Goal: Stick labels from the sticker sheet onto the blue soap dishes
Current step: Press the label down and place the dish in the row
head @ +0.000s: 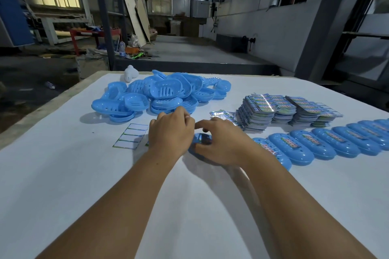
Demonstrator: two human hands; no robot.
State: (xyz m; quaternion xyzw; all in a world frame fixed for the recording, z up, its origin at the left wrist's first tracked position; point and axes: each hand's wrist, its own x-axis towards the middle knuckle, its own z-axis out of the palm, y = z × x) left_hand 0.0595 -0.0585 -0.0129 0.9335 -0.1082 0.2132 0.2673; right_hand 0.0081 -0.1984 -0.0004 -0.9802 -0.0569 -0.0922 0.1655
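A blue soap dish (pixel 200 140) lies bottom-up on the white table (pixel 84 174), mostly hidden under my hands. My right hand (pixel 221 143) covers it, fingers curled over it and onto a shiny label on its top. My left hand (pixel 171 132) sits beside it at the left, fingers curled; what they hold is hidden. A used sticker sheet (pixel 131 135) with empty frames lies left of my left hand. Labelled blue dishes (pixel 299 146) run in a row to the right. A pile of bare blue dishes (pixel 160 92) sits behind my hands.
Stacks of sticker sheets (pixel 280 109) stand at the right behind the row, with a few loose sheets (pixel 223 114) beside them. A small white object (pixel 131 73) sits at the table's far edge. Beyond the table lies a workshop floor with machines.
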